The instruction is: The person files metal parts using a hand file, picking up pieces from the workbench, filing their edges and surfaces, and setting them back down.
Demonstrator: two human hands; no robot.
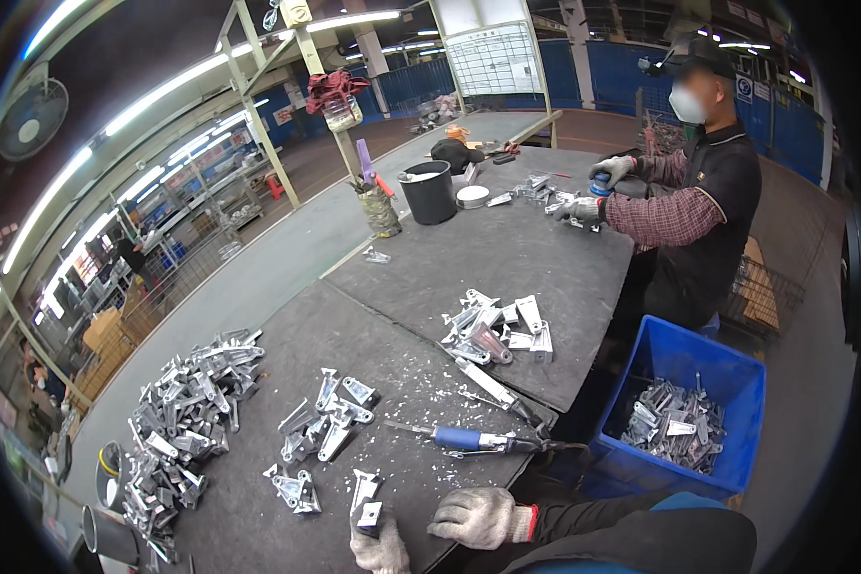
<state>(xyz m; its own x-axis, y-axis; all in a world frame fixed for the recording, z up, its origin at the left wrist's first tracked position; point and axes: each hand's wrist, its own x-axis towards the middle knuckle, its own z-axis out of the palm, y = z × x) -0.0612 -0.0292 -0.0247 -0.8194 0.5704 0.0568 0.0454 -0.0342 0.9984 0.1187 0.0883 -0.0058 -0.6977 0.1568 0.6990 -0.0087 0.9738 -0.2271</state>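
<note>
A nudge could topple the pile. I have a bracket over the table, gripped in the left hand; a slack hold could drop it. Right hand: fingers curled; whether gripping anything, I can't tell.

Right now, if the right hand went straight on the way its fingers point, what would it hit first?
Likely the left hand, which grips a metal bracket. The right hand points leftward over the tabletop at it. Relative height is unclear, so it might pass below instead.
</note>
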